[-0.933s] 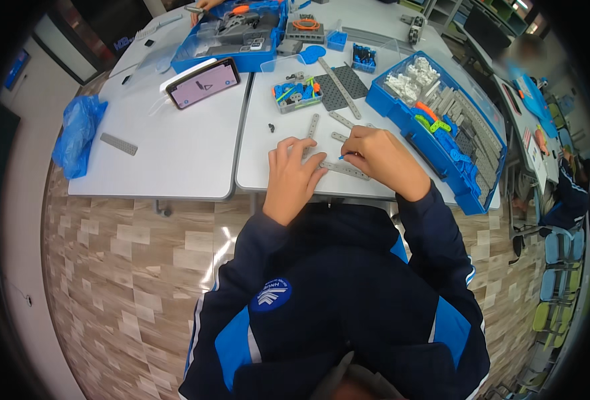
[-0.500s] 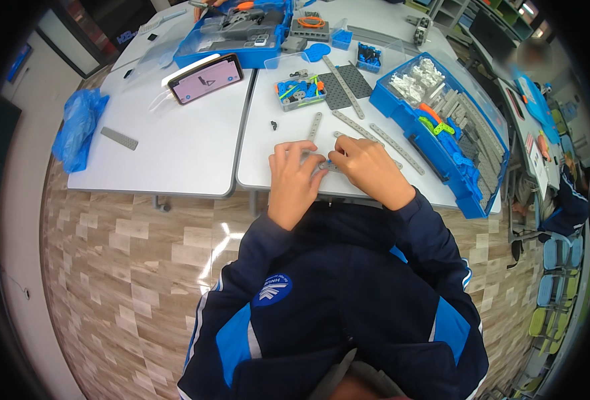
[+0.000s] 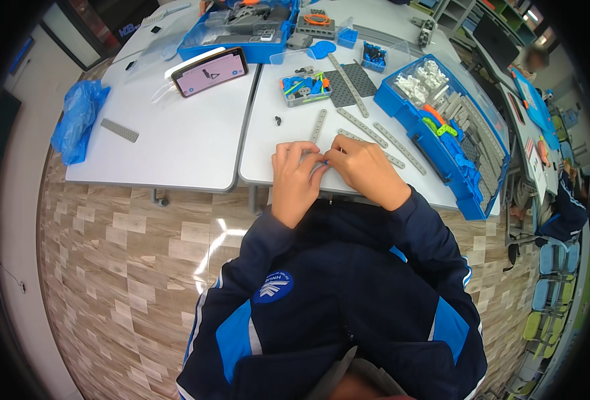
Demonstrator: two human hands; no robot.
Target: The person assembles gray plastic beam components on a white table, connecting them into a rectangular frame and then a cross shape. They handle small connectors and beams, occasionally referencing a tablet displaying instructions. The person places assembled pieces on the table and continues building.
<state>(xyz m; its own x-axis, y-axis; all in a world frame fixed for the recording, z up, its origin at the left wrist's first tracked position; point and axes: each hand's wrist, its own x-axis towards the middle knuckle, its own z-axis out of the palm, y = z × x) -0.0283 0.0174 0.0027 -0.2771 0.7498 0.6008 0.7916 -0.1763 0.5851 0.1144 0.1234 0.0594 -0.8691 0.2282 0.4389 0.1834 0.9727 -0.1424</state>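
Near the table's front edge, my left hand (image 3: 295, 177) and my right hand (image 3: 367, 172) meet with fingertips almost touching. A small blue connector pin (image 3: 327, 162) shows between them, pinched by my right fingers. A grey perforated beam (image 3: 319, 125) points away from my left hand, whose curled fingers cover its near end. Just beyond my right hand lie more loose grey beams: one slanting (image 3: 362, 128), another to its right (image 3: 400, 149), and a third partly hidden under the hand (image 3: 396, 161).
A blue parts case (image 3: 465, 193) stands open at the right. Behind my hands are a small clear box (image 3: 306, 97) of coloured parts, a dark grey plate (image 3: 356, 85) and a black connector (image 3: 278, 121). A propped phone (image 3: 211, 72) and a blue plastic bag (image 3: 80, 123) are left.
My hands have drawn slightly closer together at the blue pin. The beam piece visible between them before is now mostly hidden by my fingers. The view has shifted a little.
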